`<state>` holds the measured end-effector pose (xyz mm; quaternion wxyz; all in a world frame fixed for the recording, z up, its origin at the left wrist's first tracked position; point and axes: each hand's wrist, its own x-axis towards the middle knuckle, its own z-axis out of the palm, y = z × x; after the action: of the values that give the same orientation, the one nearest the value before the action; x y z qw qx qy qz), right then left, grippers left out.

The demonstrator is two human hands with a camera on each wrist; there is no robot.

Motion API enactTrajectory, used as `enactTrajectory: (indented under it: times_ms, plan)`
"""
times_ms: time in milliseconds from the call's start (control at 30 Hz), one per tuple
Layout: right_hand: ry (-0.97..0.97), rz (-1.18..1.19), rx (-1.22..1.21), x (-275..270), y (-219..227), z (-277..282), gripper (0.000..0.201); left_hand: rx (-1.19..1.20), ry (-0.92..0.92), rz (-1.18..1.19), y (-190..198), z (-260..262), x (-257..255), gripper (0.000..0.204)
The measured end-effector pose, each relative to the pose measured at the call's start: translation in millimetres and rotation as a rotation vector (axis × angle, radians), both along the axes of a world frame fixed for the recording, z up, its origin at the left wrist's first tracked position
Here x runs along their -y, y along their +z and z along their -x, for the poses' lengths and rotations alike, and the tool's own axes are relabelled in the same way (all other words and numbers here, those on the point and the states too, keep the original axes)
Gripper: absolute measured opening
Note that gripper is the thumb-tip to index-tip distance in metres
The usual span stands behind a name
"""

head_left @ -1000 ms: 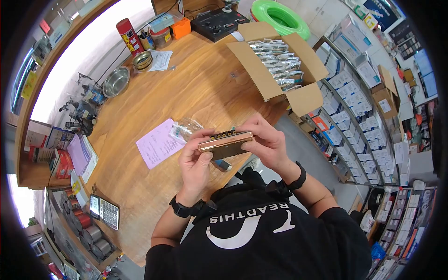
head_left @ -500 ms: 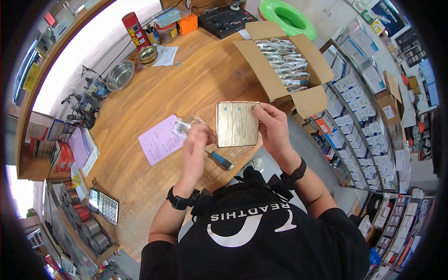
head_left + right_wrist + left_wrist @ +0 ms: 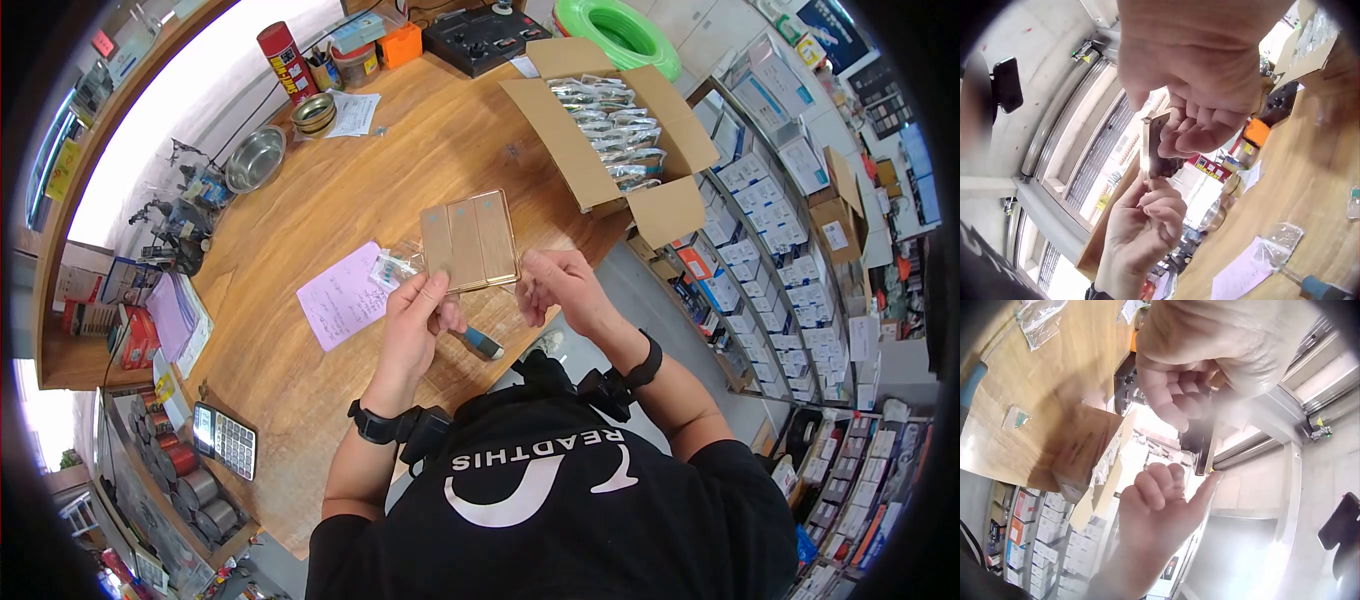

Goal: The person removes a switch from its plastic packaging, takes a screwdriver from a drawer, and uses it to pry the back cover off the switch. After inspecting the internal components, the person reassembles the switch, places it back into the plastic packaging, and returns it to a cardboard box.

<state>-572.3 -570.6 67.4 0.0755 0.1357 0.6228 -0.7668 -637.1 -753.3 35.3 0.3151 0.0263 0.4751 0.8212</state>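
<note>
A gold wall switch [image 3: 468,245] with three long rockers is held up above the bench, its face toward the head camera and slightly tilted. My left hand [image 3: 412,315] pinches its lower left corner, thumb on the front. By the lower right corner is my right hand [image 3: 565,285], fingers loosely bent and gripping nothing. The left wrist view has the switch [image 3: 1197,440] edge-on, with the right thumb [image 3: 1205,494] extended below it. In the right wrist view the left fingers [image 3: 1160,206] hold the switch's lower end.
On the wooden bench [image 3: 330,210] lie a purple written sheet [image 3: 345,297], a clear plastic bag [image 3: 390,270] and a blue-and-black-handled screwdriver [image 3: 480,343]. An open carton [image 3: 555,150] of bagged items stands at the right. Farther left are a metal bowl [image 3: 256,160] and a calculator [image 3: 226,440].
The switch went from edge-on in both hands, screw terminals showing, to face-up in the right hand. Now the left hand holds it, and the right has let go.
</note>
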Motion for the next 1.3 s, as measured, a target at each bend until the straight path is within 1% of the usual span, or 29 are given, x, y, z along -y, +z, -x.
enactTrajectory:
  times_ms: [67, 167, 233, 367, 467, 533, 567, 633, 667, 700, 733, 767, 833, 867, 933, 967, 1033, 1067, 1133, 1167, 1233, 1300]
  plan:
    - [-0.01, -0.012, 0.025, 4, 0, 0, 0.038, -0.02, -0.019, 0.012, 0, 0, 0, 0.027]
    - [0.017, -0.051, 0.028, 8, 6, 1, 0.037, 0.038, -0.036, 0.048, 4, -3, -1, 0.027]
    - [0.016, -0.054, 0.066, 9, 9, 1, 0.036, 0.022, -0.04, 0.01, 2, -3, -1, 0.028]
    - [0.009, -0.076, 0.024, 8, 5, 0, 0.035, -0.015, -0.045, 0.045, -1, -5, -1, 0.029]
    - [-0.005, -0.147, 0.011, 6, 8, 1, 0.033, 0.0, -0.021, 0.009, 2, -4, -3, 0.029]
    - [-0.03, -0.153, -0.092, 0, 9, 2, 0.025, -0.121, -0.056, 0.008, -1, -5, 1, 0.024]
    - [-0.031, -0.154, -0.093, -1, 12, 4, 0.025, -0.122, -0.057, 0.007, -2, -6, 4, 0.024]
    - [-0.194, -0.074, -0.166, 0, 23, 7, 0.022, -0.316, -0.196, 0.081, -4, -8, 10, 0.022]
    - [-0.197, -0.073, -0.165, -3, 21, 6, 0.022, -0.315, -0.199, 0.081, -3, -9, 9, 0.022]
    - [-0.13, -0.094, -0.193, -6, 16, 4, 0.021, -0.332, -0.216, 0.12, -2, -10, 9, 0.021]
    - [-0.061, -0.114, -0.22, -8, 14, 3, 0.021, -0.348, -0.232, 0.158, -1, -11, 8, 0.026]
    - [-0.054, -0.115, -0.22, -6, 12, 2, 0.021, -0.348, -0.226, 0.158, 1, -12, 6, 0.026]
    - [-0.101, -0.041, -0.223, 2, 9, -2, 0.019, -0.223, -0.155, -0.063, 4, -11, 1, 0.044]
    - [-0.095, -0.04, -0.218, 4, 7, -3, 0.019, -0.219, -0.149, -0.062, 4, -10, 2, 0.044]
    - [-0.072, -0.003, -0.177, 7, 3, -5, 0.02, -0.084, -0.338, -0.102, 5, -7, 4, 0.058]
    - [-0.072, -0.003, -0.177, 8, 3, -6, 0.02, -0.083, -0.337, -0.102, 5, -8, 4, 0.058]
    - [-0.081, 0.022, -0.185, 10, 2, -11, 0.029, -0.071, -0.27, -0.116, 7, -11, 2, 0.06]
    - [-0.083, 0.023, -0.18, 11, 1, -14, 0.029, -0.065, -0.272, -0.115, 8, -14, 2, 0.06]
    - [0.013, 0.032, -0.143, 12, -4, -18, 0.042, -0.102, -0.195, -0.12, 10, -15, 1, 0.062]
    - [0.032, 0.056, -0.14, 10, -11, -19, 0.048, -0.102, -0.194, -0.121, 8, -14, 0, 0.062]
    - [0.038, 0.03, -0.142, 11, -9, -21, 0.047, -0.115, -0.201, -0.13, 5, -14, 1, 0.067]
    - [0.038, 0.003, -0.145, 11, -10, -22, 0.047, -0.116, -0.198, -0.12, 6, -16, 0, 0.068]
